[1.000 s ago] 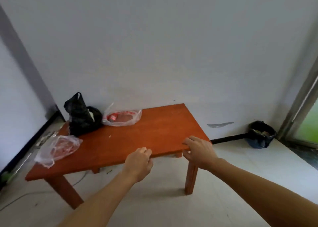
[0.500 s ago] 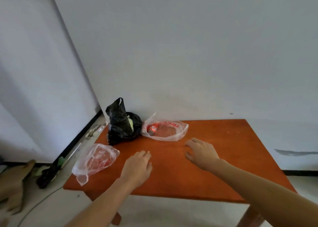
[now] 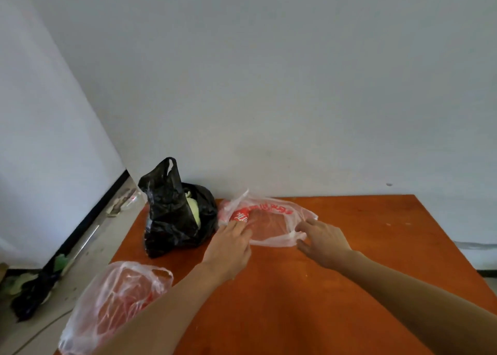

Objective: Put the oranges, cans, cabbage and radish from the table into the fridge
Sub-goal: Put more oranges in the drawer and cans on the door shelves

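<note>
A clear plastic bag with red print (image 3: 271,220) lies at the back of the orange table (image 3: 376,233), with a red can (image 3: 240,216) inside at its left end. My left hand (image 3: 228,247) rests with straight fingers on the bag's left edge, just below the can. My right hand (image 3: 322,240) pinches the bag's right edge between thumb and fingers. A black bag (image 3: 172,215) stands left of it, showing pale green cabbage (image 3: 195,211). A second clear bag (image 3: 115,303) with reddish-orange contents lies at the front left corner.
White walls stand close behind the table and to its left. On the floor at the left lie dark scraps and a cable (image 3: 29,298) along a black skirting strip. The table's right half is bare wood.
I have come closer to the table. Both hands moved forward from the bare tabletop to the clear bag with the can; the right hand has taken hold of its edge.
</note>
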A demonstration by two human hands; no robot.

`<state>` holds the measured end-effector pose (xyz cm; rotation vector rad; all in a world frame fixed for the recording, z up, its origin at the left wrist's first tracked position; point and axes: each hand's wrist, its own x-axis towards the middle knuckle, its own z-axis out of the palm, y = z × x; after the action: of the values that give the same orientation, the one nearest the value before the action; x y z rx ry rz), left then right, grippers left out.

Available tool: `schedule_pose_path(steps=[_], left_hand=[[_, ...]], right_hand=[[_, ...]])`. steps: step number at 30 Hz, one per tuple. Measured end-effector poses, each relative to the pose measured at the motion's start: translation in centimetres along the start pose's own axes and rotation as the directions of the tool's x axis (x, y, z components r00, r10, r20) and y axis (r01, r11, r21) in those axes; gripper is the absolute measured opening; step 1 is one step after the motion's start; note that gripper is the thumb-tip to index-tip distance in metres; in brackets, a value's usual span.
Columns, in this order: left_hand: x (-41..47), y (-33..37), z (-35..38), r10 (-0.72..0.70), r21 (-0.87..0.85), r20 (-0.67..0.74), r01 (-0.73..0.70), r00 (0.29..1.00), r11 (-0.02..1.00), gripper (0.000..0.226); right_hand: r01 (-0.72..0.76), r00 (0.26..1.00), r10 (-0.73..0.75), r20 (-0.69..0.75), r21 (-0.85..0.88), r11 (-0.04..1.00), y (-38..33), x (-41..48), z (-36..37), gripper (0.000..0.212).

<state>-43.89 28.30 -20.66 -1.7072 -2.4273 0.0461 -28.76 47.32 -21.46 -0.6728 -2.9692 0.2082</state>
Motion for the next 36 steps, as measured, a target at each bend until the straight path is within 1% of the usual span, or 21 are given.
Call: schedule_pose_path(steps=[2, 4, 6, 8, 9, 10, 11, 12, 13, 14, 16, 18, 20, 21, 23, 25, 27, 29, 31, 34, 36], left_hand=[[4.1, -2.7, 1.4, 0.109, 0.064, 0.038, -0.111, 0.993, 0.992, 0.044], [8.0, -5.0, 3.0, 0.196, 0.115, 0.113, -0.209, 0.974, 0.971, 0.046], [11.3, -7.0, 5.5, 0.306, 0.172, 0.192, -0.339, 0.933, 0.925, 0.036], [14.0, -8.8, 7.9, 0.392, 0.202, 0.202, -0.43, 0.898, 0.88, 0.025], [15.1, -9.6, 9.0, 0.412, 0.204, 0.217, -0.454, 0.885, 0.868, 0.026], [16.0, -10.3, 9.9, 0.411, 0.206, 0.244, -0.461, 0.878, 0.863, 0.033], [16.9, -11.2, 10.7, 0.404, 0.225, 0.252, -0.459, 0.879, 0.859, 0.038], [17.6, -12.2, 11.9, 0.395, 0.239, 0.262, -0.456, 0.88, 0.857, 0.039], [18.2, -13.3, 13.2, 0.368, 0.241, 0.288, -0.438, 0.884, 0.866, 0.039], [18.7, -14.5, 14.2, 0.325, 0.25, 0.306, -0.405, 0.895, 0.879, 0.044], [19.2, -17.2, 16.5, 0.198, 0.28, 0.338, -0.299, 0.92, 0.912, 0.054], [19.3, -19.5, 18.8, 0.121, 0.234, 0.398, -0.228, 0.909, 0.945, 0.052], [19.3, -21.0, 20.2, 0.092, 0.181, 0.407, -0.179, 0.909, 0.967, 0.049], [19.4, -21.4, 20.6, 0.076, 0.163, 0.398, -0.152, 0.914, 0.975, 0.047], [19.6, -21.9, 21.5, 0.025, 0.112, 0.441, -0.083, 0.897, 0.99, 0.05], [19.8, -21.9, 21.8, -0.024, 0.087, 0.491, -0.021, 0.871, 0.996, 0.054], [20.1, -21.8, 22.2, -0.08, 0.019, 0.52, 0.082, 0.85, 0.996, 0.055], [20.4, -21.8, 22.7, -0.123, -0.092, 0.548, 0.205, 0.828, 0.974, 0.053], [20.6, -21.8, 23.2, -0.123, -0.205, 0.553, 0.278, 0.824, 0.938, 0.049], [20.9, -21.2, 23.9, -0.108, -0.363, 0.544, 0.35, 0.832, 0.863, 0.044], [21.1, -20.5, 24.3, -0.063, -0.462, 0.528, 0.348, 0.847, 0.816, 0.045]], right_hand=[[-0.064, 0.998, 0.064, 0.007, -0.006, 0.998, 0.6, 3.3, 0.7, 0.034], [-0.123, 0.992, 0.124, 0.04, -0.009, 0.992, 0.7, 6.5, 1.1, 0.034], [-0.147, 0.988, 0.148, 0.05, -0.028, 0.989, 0.6, 9.2, 1.8, 0.034], [-0.155, 0.987, 0.155, 0.049, -0.019, 0.988, 0.3, 11.4, 2.8, 0.033], [-0.165, 0.985, 0.165, 0.06, -0.004, 0.986, 0.2, 12.4, 3.5, 0.032], [-0.167, 0.984, 0.166, 0.065, 0.008, 0.986, 0.0, 13.3, 4.2, 0.032], [-0.154, 0.986, 0.153, 0.074, 0.013, 0.988, -0.1, 14.3, 5.1, 0.033], [-0.124, 0.988, 0.122, 0.092, 0.011, 0.992, -0.2, 15.3, 6.1, 0.034], [-0.087, 0.99, 0.085, 0.11, 0.011, 0.996, -0.3, 16.4, 7.1, 0.034], [-0.046, 0.989, 0.047, 0.137, -0.011, 0.999, -0.6, 17.5, 8.0, 0.032], [0.06, 0.987, -0.044, 0.154, -0.096, 0.994, -1.4, 20.0, 9.6, 0.021], [0.202, 0.973, -0.177, 0.151, -0.171, 0.964, -2.8, 22.6, 11.2, 0.017], [0.343, 0.929, -0.306, 0.209, -0.174, 0.923, -4.1, 25.2, 13.2, 0.024], [0.385, 0.906, -0.334, 0.26, -0.182, 0.905, -4.3, 26.3, 14.4, 0.029], [0.441, 0.868, -0.357, 0.344, -0.206, 0.873, -4.5, 28.2, 16.0, 0.041], [0.463, 0.84, -0.355, 0.411, -0.202, 0.863, -4.4, 29.6, 17.1, 0.059], [0.477, 0.827, -0.369, 0.424, -0.181, 0.86, -4.3, 30.7, 18.1, 0.07], [0.448, 0.842, -0.355, 0.407, -0.158, 0.88, -4.2, 31.2, 18.7, 0.071], [0.398, 0.863, -0.327, 0.384, -0.12, 0.91, -3.7, 31.0, 18.8, 0.064], [0.312, 0.885, -0.27, 0.379, -0.051, 0.949, -2.3, 29.8, 18.4, 0.057], [0.264, 0.89, -0.225, 0.397, -0.045, 0.963, -1.4, 28.6, 18.1, 0.062]])
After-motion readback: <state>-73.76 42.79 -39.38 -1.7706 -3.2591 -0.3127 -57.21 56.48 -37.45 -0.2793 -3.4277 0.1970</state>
